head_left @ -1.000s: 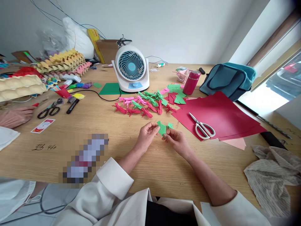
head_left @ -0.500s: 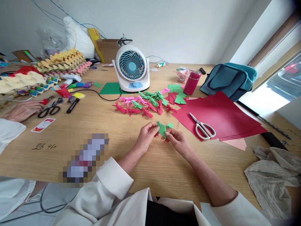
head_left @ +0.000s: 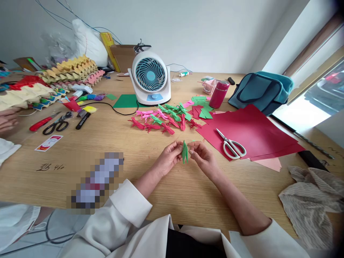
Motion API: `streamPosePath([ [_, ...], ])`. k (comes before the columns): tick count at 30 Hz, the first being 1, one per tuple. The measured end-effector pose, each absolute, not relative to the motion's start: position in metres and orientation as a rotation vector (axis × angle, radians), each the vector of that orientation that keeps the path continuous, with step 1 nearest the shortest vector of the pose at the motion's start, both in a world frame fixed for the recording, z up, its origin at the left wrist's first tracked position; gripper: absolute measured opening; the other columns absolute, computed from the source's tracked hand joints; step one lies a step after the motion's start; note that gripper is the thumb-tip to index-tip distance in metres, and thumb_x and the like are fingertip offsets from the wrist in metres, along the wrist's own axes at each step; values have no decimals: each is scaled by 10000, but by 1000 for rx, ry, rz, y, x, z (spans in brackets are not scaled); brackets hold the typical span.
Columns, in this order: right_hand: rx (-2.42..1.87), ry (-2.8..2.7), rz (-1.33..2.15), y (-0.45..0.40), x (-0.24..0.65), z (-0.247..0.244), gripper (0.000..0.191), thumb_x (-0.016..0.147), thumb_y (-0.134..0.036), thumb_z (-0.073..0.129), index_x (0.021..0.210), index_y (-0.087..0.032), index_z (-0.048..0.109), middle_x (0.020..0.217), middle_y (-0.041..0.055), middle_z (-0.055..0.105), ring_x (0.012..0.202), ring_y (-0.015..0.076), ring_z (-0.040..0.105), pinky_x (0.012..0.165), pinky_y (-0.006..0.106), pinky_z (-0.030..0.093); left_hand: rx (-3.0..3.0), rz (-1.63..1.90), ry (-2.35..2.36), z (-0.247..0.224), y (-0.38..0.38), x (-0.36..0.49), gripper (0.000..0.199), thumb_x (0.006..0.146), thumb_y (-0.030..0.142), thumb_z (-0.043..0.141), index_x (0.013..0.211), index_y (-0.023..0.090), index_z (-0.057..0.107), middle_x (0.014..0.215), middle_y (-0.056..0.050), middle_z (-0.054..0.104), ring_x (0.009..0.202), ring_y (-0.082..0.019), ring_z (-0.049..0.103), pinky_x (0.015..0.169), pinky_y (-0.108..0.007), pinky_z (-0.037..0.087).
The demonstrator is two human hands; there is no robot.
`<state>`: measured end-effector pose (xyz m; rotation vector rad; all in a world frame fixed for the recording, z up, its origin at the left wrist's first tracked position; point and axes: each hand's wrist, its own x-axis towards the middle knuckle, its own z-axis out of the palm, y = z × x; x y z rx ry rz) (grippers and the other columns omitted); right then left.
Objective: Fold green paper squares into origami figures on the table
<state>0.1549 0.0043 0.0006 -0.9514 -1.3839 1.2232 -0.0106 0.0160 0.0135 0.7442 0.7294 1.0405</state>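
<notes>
A small folded piece of green paper (head_left: 184,153) stands upright over the table, pinched between the thumb and fingers of my left hand (head_left: 170,157). Its folded layers part toward the lower end. Just right of it is my right hand (head_left: 203,157), fingers curled and the thumb apart from the index finger; a narrow gap seems to separate them from the paper. Behind my right fingers a bit of another green piece shows, mostly hidden. Farther back lies a pile of red, pink and green folded paper figures (head_left: 168,120).
White-handled scissors (head_left: 234,148) lie on red paper sheets (head_left: 258,132) at right, near a red flask (head_left: 219,94) and blue bag (head_left: 262,91). A fan (head_left: 151,77) stands behind. At left are black scissors (head_left: 57,124), a red knife (head_left: 43,123) and another person's hand (head_left: 7,120).
The green paper has turned from nearly flat to upright in my left hand, and my right fingers have shifted off its edge. The other person's hand has drawn left, uncovering the red knife.
</notes>
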Motion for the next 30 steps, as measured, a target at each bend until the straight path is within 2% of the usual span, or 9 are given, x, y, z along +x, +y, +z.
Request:
streamPosePath([
  [3,-992,-1403,1222,4,155,5,384,856,-513,659,1121,-239,623,814,3,578,724,153,550,656,292,467,669,952,685,12,14,-9,327,661,282,864,864,163,637,758,17,600,613,-67,519,568,-199,415],
  [6,-1006,-1420,1308,3,155,12,364,840,-539,658,1023,-224,648,845,25,621,773,171,582,702,308,484,638,867,636,11,11,-7,340,660,272,872,906,152,670,812,-16,635,663,-86,566,583,-208,424],
  [9,-1001,-1362,1369,2,155,17,347,794,-540,708,914,-225,628,786,6,612,715,152,560,673,295,478,645,822,600,11,10,-7,341,658,282,878,915,155,694,803,-30,653,680,-97,585,604,-212,436],
  [15,-1068,-1254,1346,6,158,14,428,709,-605,751,781,-214,591,690,-9,584,625,125,502,609,277,442,725,880,657,11,11,-8,331,678,417,853,784,162,670,751,-21,638,614,-95,534,590,-238,446],
  [20,-1095,-1196,1327,9,161,11,429,700,-589,765,780,-202,597,627,-23,560,592,117,493,593,270,421,831,1040,778,8,17,-12,382,733,508,790,878,179,663,819,-13,666,721,-110,590,653,-221,458],
  [24,-1091,-1134,1306,11,162,10,423,680,-562,794,774,-199,599,626,-26,552,591,114,486,585,268,423,921,1026,758,12,17,-15,333,782,427,748,1001,191,660,930,-30,704,774,-116,617,709,-226,467],
  [27,-1093,-1103,1294,11,162,11,419,667,-539,814,798,-202,603,667,-20,577,599,113,495,566,265,426,971,994,768,20,14,-14,337,754,318,744,1055,197,652,1003,-43,709,839,-137,638,755,-246,479],
  [30,-1100,-1094,1307,11,162,10,460,658,-537,820,889,-206,600,721,-11,622,621,119,534,567,262,437,1044,973,800,25,11,-12,364,714,256,747,1059,201,647,1001,-41,706,823,-137,636,718,-236,471],
])
